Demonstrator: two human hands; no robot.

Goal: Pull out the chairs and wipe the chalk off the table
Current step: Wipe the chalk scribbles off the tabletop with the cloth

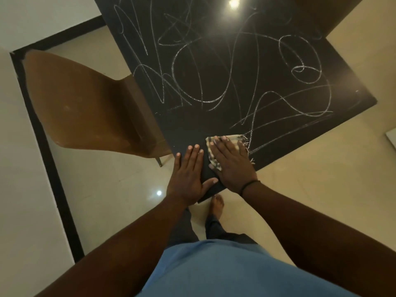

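A black square table (214,116) fills the upper middle, its top covered in white chalk scribbles (214,67). At its near corner my right hand (232,166) lies flat, pressing a beige checked cloth (232,140) with frayed edges onto the table. My left hand (188,174) rests flat beside it on the same corner, fingers spread, holding nothing. The patch around both hands is free of chalk. A brown chair (85,108) stands at the table's left side, its seat partly under the tabletop.
A second brown chair (334,11) shows at the top right behind the table. A white wall with a dark skirting (42,146) runs along the left. The floor is glossy beige tile (321,189). My bare foot (216,204) stands below the table corner.
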